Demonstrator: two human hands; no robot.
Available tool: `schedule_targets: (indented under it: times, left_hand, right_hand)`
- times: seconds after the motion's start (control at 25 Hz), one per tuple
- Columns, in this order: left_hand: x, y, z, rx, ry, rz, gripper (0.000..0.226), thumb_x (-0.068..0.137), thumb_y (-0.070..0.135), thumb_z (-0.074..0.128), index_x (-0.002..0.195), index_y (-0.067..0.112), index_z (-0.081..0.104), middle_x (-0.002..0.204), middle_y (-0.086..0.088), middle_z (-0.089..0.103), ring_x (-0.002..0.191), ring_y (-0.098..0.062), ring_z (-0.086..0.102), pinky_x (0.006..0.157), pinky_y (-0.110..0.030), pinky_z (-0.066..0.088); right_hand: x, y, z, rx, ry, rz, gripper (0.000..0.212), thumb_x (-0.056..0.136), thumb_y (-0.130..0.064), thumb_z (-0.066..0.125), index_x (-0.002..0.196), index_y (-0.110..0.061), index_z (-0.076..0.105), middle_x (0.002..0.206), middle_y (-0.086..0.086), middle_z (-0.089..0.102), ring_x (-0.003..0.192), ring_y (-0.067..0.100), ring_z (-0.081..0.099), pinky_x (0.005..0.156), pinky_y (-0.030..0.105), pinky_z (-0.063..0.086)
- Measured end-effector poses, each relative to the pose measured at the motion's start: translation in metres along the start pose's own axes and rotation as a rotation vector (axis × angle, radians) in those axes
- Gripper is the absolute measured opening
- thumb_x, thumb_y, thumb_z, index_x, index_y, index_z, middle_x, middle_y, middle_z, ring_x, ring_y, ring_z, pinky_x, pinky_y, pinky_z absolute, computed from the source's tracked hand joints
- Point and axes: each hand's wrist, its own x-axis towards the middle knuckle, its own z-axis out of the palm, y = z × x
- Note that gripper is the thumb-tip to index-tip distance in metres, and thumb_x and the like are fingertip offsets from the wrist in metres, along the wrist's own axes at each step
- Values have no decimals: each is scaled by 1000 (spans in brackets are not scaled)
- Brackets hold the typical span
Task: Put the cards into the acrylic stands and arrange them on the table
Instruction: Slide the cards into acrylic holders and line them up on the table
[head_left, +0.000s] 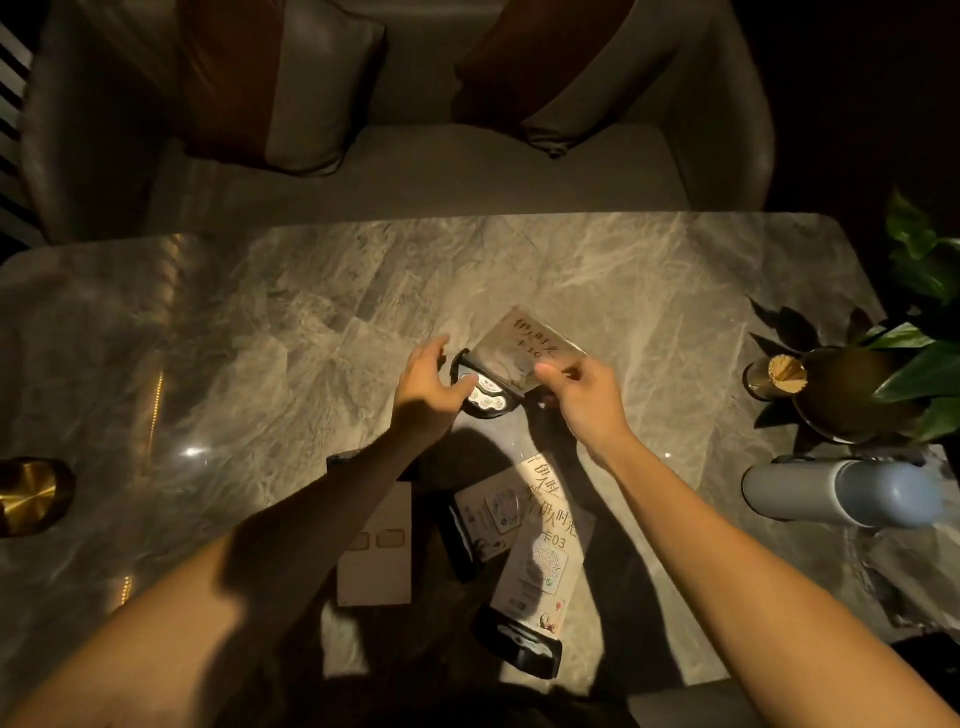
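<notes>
Right, nearest the person, loose cards (540, 540) lie fanned on the marble counter (260, 338), one overlapping another, with a black stand base (519, 647) at their near end and a white box (375, 545) just beside them to the left. Further out, the left hand (426, 387) curls loosely around a dark round base (480, 397), thumb against it, steadying rather than clamping. The right hand (584, 395) pinches the corner of a tilted acrylic stand (524, 351) with printed lettering showing through. So one card is being seated, I'd say. Next: square the panel upright on its base, then set it down. Beyond, a sofa (415, 171) waits.
</notes>
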Motion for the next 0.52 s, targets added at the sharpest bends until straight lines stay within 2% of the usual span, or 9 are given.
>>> schedule_targets:
  times: [0.08, 0.16, 0.24, 0.32, 0.44, 0.52]
  left_hand:
    - [11, 15, -10, -31, -41, 94, 58, 84, 26, 76, 138, 23, 55, 133, -3, 59, 111, -17, 64, 94, -33, 55]
    - [21, 22, -15, -19, -69, 176, 32, 87, 21, 72, 119, 23, 68, 114, 1, 72, 100, -14, 71, 86, -32, 59]
    - [21, 22, -19, 6, -63, 239, 14, 88, 20, 69, 102, 20, 74, 94, 7, 76, 89, -12, 73, 79, -27, 59]
    - [18, 16, -20, -28, -65, 242, 10, 88, 20, 67, 95, 16, 74, 83, 10, 75, 79, -9, 72, 72, -26, 57]
    - [13, 8, -20, -61, -37, 201, 9, 87, 19, 67, 89, 13, 73, 65, 14, 67, 64, -5, 65, 64, -24, 49]
    - [11, 7, -21, -59, -43, 186, 11, 87, 22, 67, 88, 15, 74, 69, 9, 71, 67, -10, 67, 65, -26, 51]
  right_hand:
    - [10, -10, 5, -165, -65, -91, 11, 91, -16, 73, 97, -8, 76, 89, 0, 77, 81, 15, 72, 87, 42, 58]
    - [19, -11, 10, -256, -101, -116, 12, 91, -20, 73, 96, -10, 76, 90, 1, 78, 81, 17, 73, 86, 45, 58]
    - [24, -5, 13, -278, -129, -118, 11, 90, -21, 73, 96, -13, 76, 90, 0, 78, 80, 17, 73, 86, 49, 57]
    - [25, 0, 17, -269, -158, -128, 4, 90, -21, 73, 92, -21, 76, 89, -5, 78, 84, 17, 74, 88, 51, 57]
    - [23, 0, 21, -233, -181, -148, 20, 91, -16, 71, 83, -34, 72, 84, -12, 76, 84, 15, 73, 89, 49, 57]
    - [19, 1, 22, -231, -166, -126, 16, 92, -15, 70, 87, -30, 72, 86, -10, 75, 84, 17, 71, 87, 48, 57]
